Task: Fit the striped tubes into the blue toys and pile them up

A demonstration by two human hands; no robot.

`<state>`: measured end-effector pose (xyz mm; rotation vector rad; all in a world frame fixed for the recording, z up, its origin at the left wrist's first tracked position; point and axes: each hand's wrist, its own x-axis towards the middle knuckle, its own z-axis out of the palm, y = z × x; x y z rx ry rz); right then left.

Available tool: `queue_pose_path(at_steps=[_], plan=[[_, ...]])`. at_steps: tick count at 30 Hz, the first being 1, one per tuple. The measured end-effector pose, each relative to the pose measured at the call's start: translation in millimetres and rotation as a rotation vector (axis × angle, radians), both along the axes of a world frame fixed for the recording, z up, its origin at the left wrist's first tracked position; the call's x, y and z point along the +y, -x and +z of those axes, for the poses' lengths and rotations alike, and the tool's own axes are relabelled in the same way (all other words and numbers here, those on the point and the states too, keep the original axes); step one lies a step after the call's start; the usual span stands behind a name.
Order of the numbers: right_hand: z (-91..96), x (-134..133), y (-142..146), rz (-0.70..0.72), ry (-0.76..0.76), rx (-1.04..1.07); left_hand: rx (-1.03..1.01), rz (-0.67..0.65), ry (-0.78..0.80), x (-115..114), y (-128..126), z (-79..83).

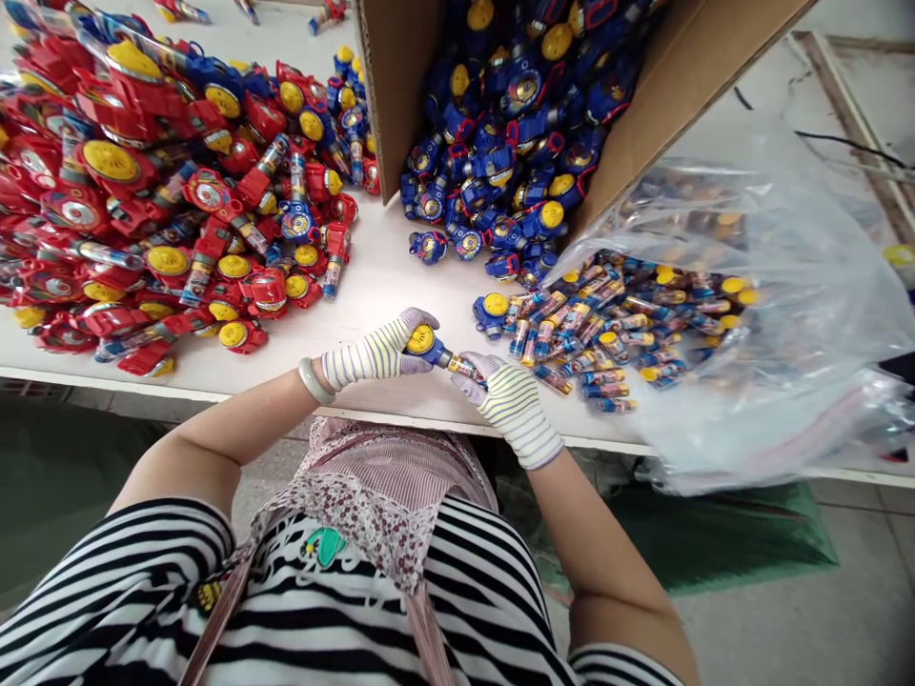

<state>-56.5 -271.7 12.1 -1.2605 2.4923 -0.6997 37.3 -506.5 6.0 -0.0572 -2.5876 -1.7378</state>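
Both my hands wear striped knit gloves and meet above the near edge of the white table (386, 286). My left hand (376, 354) is closed round a blue toy with a yellow disc (427, 344). My right hand (509, 400) pinches a small printed tube (464, 368) that sticks out of that blue toy. A jade-coloured bangle (315, 381) sits on my left wrist.
A big heap of red toys (143, 191) covers the table's left. A tipped cardboard box (400, 86) spills blue toys (500, 143) at the back centre. At right, a clear plastic bag (786, 314) holds several printed tubes (607, 329). One loose blue toy (490, 312) lies nearby.
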Motion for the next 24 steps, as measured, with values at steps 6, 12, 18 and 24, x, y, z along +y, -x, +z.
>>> queue_pose_path(at_steps=[6,12,18,24], plan=[[10.1,-2,-3,0.004,-0.135,-0.036,-0.016,-0.028,-0.045,3,-2,2.5],[-22.8,-6,-13,-0.058,0.156,-0.924,0.358,-0.259,0.231,-5,11,8.3],[-5.5,-14,-13,-0.081,-0.007,-0.34,0.058,-0.151,0.188,-17,8,9.1],[-11.2,-5,-13,-0.007,0.097,-1.125,0.257,-0.192,0.18,-2,0,7.5]])
